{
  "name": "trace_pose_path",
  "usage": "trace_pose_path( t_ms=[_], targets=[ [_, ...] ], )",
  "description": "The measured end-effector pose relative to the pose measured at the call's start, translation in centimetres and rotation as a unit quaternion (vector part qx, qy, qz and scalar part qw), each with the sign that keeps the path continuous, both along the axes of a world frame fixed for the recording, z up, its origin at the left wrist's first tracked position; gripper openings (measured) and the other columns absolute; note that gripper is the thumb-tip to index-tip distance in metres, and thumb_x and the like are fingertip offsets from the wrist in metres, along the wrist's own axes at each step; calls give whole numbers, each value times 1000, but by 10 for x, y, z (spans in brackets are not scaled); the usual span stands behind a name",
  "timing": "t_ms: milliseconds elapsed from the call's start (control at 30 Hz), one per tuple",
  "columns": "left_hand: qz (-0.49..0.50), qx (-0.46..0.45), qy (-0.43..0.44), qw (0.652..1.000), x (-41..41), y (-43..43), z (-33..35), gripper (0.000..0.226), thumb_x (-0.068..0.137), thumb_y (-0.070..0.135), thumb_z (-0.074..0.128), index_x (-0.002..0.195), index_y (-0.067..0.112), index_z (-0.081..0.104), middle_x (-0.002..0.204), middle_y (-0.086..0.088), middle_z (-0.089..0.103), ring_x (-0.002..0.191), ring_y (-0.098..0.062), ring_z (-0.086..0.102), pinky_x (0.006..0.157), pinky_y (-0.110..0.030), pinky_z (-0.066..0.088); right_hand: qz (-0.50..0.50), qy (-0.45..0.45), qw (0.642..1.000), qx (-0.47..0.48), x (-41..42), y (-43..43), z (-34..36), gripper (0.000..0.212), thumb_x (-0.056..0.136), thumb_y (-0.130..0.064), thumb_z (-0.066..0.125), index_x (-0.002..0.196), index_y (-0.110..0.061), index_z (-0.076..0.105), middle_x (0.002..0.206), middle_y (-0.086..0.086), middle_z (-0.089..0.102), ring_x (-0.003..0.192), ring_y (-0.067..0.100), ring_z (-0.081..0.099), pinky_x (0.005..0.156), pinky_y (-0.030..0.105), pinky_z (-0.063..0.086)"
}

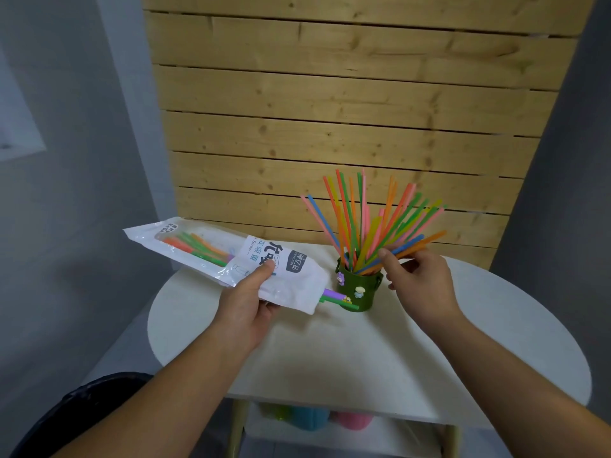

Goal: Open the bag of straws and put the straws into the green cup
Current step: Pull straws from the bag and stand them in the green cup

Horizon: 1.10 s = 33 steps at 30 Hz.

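Head camera looks down at a white round table [330,358] in the lower centre of the frame. At centre left, the left hand [246,304] grips the white straw bag [211,252], thumb on top. The bag is held above the table and slants toward the upper left. A few straws lie inside it, and purple and green ends [334,297] poke from its open mouth just beside the green cup [358,289]. The cup stands upright at centre right, holding a fan of coloured straws [363,219]. Right of the cup, the right hand [418,279] pinches several low-leaning straws between thumb and curled fingers. A wooden slat wall [330,94] fills the upper frame.
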<state>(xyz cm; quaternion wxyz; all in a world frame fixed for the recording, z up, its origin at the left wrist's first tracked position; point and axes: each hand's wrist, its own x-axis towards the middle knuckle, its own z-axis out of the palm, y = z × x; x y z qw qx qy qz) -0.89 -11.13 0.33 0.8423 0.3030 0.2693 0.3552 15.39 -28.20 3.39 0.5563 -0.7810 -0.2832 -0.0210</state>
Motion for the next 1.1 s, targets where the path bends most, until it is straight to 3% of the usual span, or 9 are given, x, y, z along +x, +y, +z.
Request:
trace_pose_path(
  t_ms=[200, 400, 533, 600, 733, 833, 900, 1000, 1100],
  targets=[
    [0, 12, 0, 1000, -1, -1, 1, 33, 90, 2, 69, 122, 11, 68, 110, -9, 78, 82, -16, 77, 60, -31, 62, 31, 6, 999, 13, 1, 7, -5, 6, 82, -23, 76, 83, -21, 71, 71, 1, 71, 69, 28, 66, 70, 52, 57],
    [-1, 14, -6, 1000, -1, -1, 2, 36, 90, 1, 69, 125, 11, 67, 104, -6, 79, 82, -16, 77, 59, -31, 61, 50, 32, 998, -8, 3, 7, -15, 14, 80, -11, 78, 89, -21, 73, 74, -2, 74, 72, 17, 70, 78, 48, 59],
    [-2, 27, -4, 1000, -1, -1, 2, 35, 90, 2, 69, 123, 13, 67, 102, -4, 79, 82, -14, 77, 62, -32, 63, 34, 24, 998, -48, -3, 2, -19, 29, 78, -7, 79, 96, -24, 64, 83, -4, 69, 72, 18, 66, 70, 34, 55],
    [-3, 36, -3, 999, -3, 0, 3, 32, 90, 2, 69, 119, 15, 68, 101, -3, 80, 82, -14, 77, 64, -32, 63, 8, 54, 993, -106, -7, -2, -22, 35, 78, -14, 81, 99, -20, 55, 86, -1, 64, 74, 17, 64, 66, 30, 50],
    [2, 62, 1, 998, -9, 2, 5, 31, 91, 3, 68, 119, 16, 69, 106, -3, 79, 85, -14, 77, 67, -32, 64, 3, 191, 975, -115, -22, -8, -36, 27, 90, -23, 70, 100, -5, 52, 82, 12, 64, 68, 27, 68, 73, 45, 58],
    [4, 101, 12, 995, -13, 3, 8, 35, 90, 5, 70, 123, 15, 68, 110, -4, 79, 92, -16, 76, 70, -32, 63, 62, 423, 904, 12, -45, -4, -38, 36, 101, -35, 52, 102, 2, 55, 91, 25, 62, 66, 35, 66, 64, 46, 60],
    [6, 135, 18, 991, -17, 3, 12, 36, 89, 5, 71, 124, 15, 68, 113, -6, 78, 96, -19, 75, 73, -33, 63, 89, 520, 846, 79, -59, 3, -37, 47, 101, -45, 45, 104, 0, 56, 92, 28, 65, 72, 39, 68, 63, 43, 58],
    [5, 177, 22, 984, -20, 1, 19, 33, 90, 3, 70, 120, 16, 69, 109, -4, 78, 95, -19, 75, 71, -32, 61, 115, 570, 806, 115, -76, 15, -38, 53, 99, -55, 40, 108, -5, 55, 94, 27, 69, 67, 34, 66, 59, 36, 52],
    [1, 206, 33, 978, -20, -1, 22, 31, 90, 1, 69, 119, 14, 69, 108, -5, 79, 96, -22, 76, 72, -32, 61, 107, 589, 788, 142, -84, 24, -37, 45, 100, -52, 43, 103, -10, 59, 77, 20, 68, 54, 22, 54, 50, 28, 42]
  ],
)
